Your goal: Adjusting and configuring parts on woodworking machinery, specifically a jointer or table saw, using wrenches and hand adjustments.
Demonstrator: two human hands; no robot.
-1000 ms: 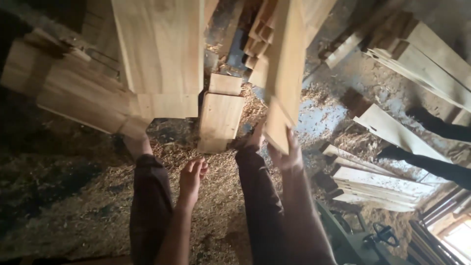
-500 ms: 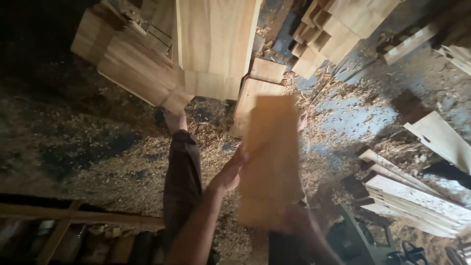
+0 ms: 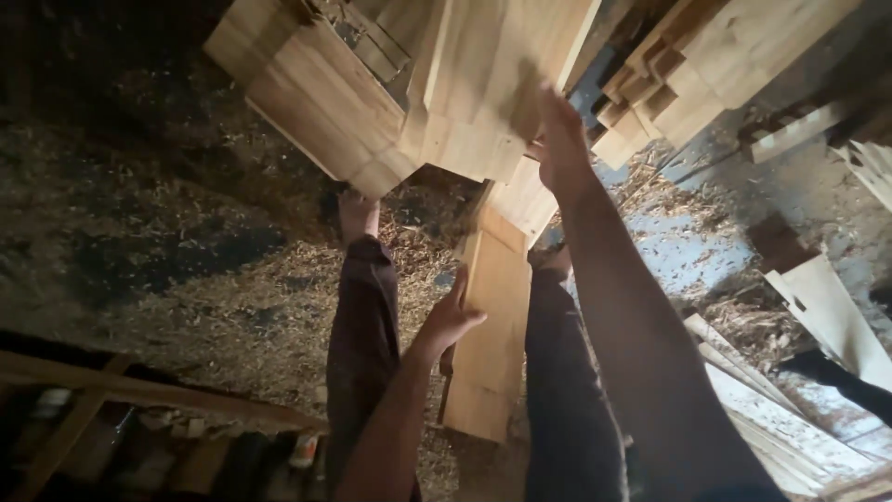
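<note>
Wooden plank [image 3: 491,325], frame centre, sat gripped in my left hand [image 3: 451,321]; my right hand [image 3: 562,139] pressed, fingers spread, against upper-centre stacked boards [image 3: 483,84].

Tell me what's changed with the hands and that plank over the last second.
The left hand, free a second ago, has taken hold of the plank, which has come down between the legs. The right hand let go of that plank and reached up to the upright board ahead. The stacked boards and the sawdust floor stayed as they were.
</note>
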